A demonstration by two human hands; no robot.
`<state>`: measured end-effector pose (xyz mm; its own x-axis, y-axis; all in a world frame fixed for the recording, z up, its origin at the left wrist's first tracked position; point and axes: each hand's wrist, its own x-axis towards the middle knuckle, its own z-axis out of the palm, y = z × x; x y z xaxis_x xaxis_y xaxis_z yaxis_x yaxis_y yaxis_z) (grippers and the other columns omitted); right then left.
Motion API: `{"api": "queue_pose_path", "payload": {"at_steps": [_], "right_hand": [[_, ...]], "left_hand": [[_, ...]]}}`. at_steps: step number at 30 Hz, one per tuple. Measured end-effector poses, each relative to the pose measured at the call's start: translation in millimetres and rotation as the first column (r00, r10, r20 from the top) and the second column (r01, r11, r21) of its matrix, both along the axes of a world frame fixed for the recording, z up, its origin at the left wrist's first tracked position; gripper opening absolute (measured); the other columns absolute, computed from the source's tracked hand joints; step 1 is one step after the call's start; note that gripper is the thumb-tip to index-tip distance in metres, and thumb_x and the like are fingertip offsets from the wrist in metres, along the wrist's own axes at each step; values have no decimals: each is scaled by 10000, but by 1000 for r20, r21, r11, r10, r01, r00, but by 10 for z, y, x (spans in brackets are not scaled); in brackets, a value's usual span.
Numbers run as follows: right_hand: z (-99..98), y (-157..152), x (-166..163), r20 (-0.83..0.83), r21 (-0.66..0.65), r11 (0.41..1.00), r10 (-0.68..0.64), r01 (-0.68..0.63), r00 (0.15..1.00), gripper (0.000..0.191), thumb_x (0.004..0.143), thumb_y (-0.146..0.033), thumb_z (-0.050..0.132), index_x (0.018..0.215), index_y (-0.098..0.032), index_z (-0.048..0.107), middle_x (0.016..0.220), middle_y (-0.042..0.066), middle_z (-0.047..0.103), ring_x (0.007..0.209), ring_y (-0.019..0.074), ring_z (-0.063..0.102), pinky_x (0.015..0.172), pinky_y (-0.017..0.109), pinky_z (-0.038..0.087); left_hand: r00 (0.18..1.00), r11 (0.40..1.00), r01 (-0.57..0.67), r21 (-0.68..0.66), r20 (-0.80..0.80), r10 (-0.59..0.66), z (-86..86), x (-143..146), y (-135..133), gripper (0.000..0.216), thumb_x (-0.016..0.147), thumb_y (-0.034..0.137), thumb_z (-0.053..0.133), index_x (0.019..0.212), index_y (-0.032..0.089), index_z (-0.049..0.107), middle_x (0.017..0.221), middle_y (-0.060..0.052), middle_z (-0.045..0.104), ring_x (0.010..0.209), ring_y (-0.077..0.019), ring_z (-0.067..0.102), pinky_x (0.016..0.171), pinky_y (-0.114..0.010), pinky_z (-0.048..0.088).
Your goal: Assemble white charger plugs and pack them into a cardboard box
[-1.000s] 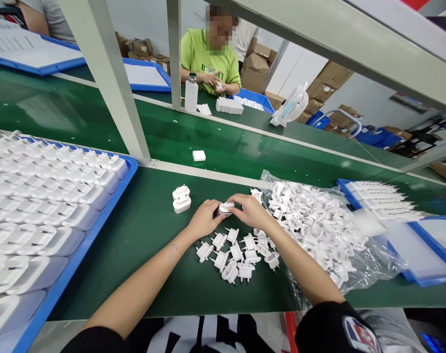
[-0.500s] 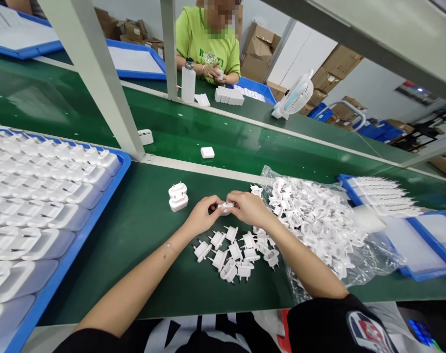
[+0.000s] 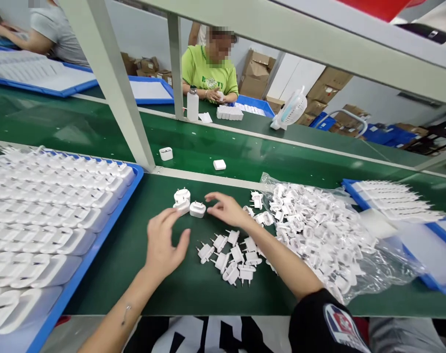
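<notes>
My left hand (image 3: pixel 166 242) is open, its thumb apart from the fingers and its fingertips close by a small group of white charger plugs. Two of these plugs, one behind the other (image 3: pixel 182 195), stand with their pins up. A third white charger plug (image 3: pixel 197 210) stands just to their right, also pins up. My right hand (image 3: pixel 226 211), open with bent fingers, is right beside that third plug and seems to hold nothing. In front of both hands lies a loose group of white plug heads (image 3: pixel 230 272) with metal pins.
A blue tray (image 3: pixel 98 245) filled with rows of white plugs stands at left. Plastic bag (image 3: pixel 377 274) with many plug heads lies at right, before more blue trays (image 3: pixel 350 189). White blocks (image 3: pixel 219 164) rest on the green belt. A frame post (image 3: pixel 116 98) rises behind; a co-worker (image 3: pixel 211 73) sits opposite.
My hands have let go of the plug they held together; it now stands beside the other two. The left hand has moved left and opened; the right hand has opened too. The view has tilted slightly.
</notes>
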<state>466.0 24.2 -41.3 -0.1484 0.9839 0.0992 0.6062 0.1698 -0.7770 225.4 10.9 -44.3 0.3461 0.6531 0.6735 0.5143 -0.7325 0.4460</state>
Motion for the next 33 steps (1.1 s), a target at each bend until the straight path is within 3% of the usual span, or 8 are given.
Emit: {"api": "queue_pose_path", "payload": {"at_steps": [5,9,14,16,20,23,27,33], "right_hand": [[87,801,587,394,110,949,-314,295,864,557,777,-59,438,1311,-167,321,1352,134,417,1162,203,473,911,342,428],[72,1212,830,521,35,972,-217,234,825,582,676,36,468,1224,-158,453,1350,139,428,1234,257,400,893,349,426],[106,1130,872,618,-31,984,-118,174,777,380,740,-129,556,1119,-131,542,1094,139,565,976,239,554,802,323,434],[157,952,851,636,-62,989,-65,135,769,300,739,-232,599,1028,-155,598,1023,107,583,912,229,572,775,302,428],[219,469,672,646,-115,991,19,73,763,203,748,-361,602,812,-175,652,943,76,605,825,207,589,713,270,416],[246,130,601,586,-141,990,75,10,807,256,829,-408,514,814,-186,641,866,52,635,793,189,595,699,266,424],[275,-224,853,500,-68,993,-50,97,865,261,895,-312,420,1055,-200,593,1087,74,622,1019,210,561,853,332,432],[47,-457,1125,588,-227,971,82,67,804,411,735,-208,633,1143,-233,587,1440,99,364,1357,327,218,1049,508,249]], "left_hand": [[984,980,-170,-101,34,174,-16,-549,-98,383,799,183,544,1173,240,484,1078,-111,553,975,-279,548,831,-454,457],[991,948,122,-295,-11,-131,24,-390,-165,269,843,184,490,1093,275,531,1040,-71,597,907,-217,592,771,-364,510],[898,618,364,-696,87,-431,53,195,-62,299,895,270,414,1182,282,495,1189,-64,580,1038,-196,580,846,-343,521],[880,557,395,-731,126,-459,-21,443,21,365,882,244,409,1246,254,441,1256,-89,531,1103,-202,548,885,-358,507],[891,679,381,-627,53,-451,-215,914,182,622,806,164,469,1388,172,247,1408,-166,338,1254,-269,407,994,-446,413],[895,737,356,-574,-17,-446,-301,1188,279,715,767,185,557,1402,174,226,1373,-162,389,1238,-320,391,1004,-500,367],[889,724,376,-578,5,-457,-365,1348,353,636,788,176,542,1368,222,284,1124,-98,573,1076,-280,491,901,-447,436],[870,652,431,-624,95,-485,-451,1290,372,530,776,152,546,1279,215,389,1088,-87,554,1059,-234,504,930,-392,426]]}}
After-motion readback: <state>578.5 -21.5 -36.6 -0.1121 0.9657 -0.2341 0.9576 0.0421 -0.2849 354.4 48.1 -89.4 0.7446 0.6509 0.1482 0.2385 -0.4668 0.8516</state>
